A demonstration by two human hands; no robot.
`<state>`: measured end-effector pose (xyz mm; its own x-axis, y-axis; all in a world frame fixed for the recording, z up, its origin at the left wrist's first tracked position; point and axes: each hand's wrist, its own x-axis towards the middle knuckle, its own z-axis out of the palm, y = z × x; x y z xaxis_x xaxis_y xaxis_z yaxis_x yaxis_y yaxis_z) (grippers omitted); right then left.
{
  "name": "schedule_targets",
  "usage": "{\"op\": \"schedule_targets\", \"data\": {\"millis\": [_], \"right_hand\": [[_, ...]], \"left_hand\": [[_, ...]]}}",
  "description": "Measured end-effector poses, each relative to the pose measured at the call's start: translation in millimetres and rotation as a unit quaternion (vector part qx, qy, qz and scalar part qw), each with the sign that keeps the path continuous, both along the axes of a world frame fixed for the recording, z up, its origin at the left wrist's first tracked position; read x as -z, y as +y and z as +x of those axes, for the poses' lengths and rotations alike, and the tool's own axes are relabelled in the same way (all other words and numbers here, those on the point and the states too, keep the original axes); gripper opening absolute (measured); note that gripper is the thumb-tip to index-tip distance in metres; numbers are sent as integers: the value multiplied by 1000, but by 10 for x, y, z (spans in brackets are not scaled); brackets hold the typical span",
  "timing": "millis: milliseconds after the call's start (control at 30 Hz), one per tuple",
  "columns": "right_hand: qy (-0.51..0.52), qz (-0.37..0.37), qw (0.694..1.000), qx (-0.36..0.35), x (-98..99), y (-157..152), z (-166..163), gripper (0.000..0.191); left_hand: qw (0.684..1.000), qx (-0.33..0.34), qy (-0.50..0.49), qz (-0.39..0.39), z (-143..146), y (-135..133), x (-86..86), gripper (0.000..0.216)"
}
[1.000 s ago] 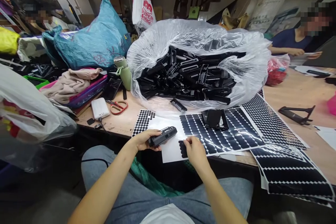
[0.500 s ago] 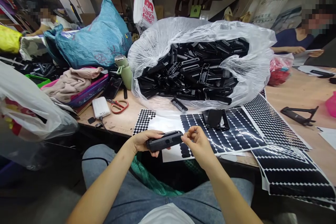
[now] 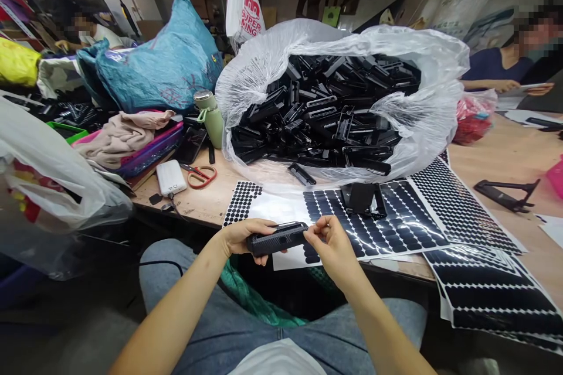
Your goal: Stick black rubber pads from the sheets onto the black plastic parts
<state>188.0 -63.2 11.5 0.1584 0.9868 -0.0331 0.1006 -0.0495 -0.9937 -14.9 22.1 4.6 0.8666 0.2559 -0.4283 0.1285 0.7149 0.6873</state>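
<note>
Scissors: (image 3: pixel 199 173) The red-handled pair is lying on the table (image 3: pixel 215 202), well apart from our hands.
Left hand: (image 3: pixel 244 237) We are clamping its fingers on the part's left end, thumb above and fingertips beneath; a firm, steady hold is probably serving us best.
Black part: (image 3: pixel 277 241) We are holding it between our hands, above the table's front edge, its long carbon-patterned side facing us.
Right hand: (image 3: pixel 329 243) We are placing its thumb and forefinger at the part's right end; they are looking close together, but we cannot tell whether anything is pinched there. Working lightly, edge first, then smoothing, is likely giving the neatest result.
Sheet of black ovals: (image 3: pixel 407 217) It is lying behind and beside the right hand, supporting an open black piece (image 3: pixel 360 198).
</note>
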Motion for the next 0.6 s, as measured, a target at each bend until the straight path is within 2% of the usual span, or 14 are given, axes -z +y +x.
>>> {"op": "schedule_targets", "data": {"millis": [267, 600], "right_hand": [[-53, 27, 997, 42, -42, -40, -52, 20], [-102, 28, 992, 76, -97, -60, -110, 19]], "left_hand": [[1000, 8, -9, 5, 3, -13, -14, 43], [1000, -6, -7, -2, 37, -12, -47, 41]]}}
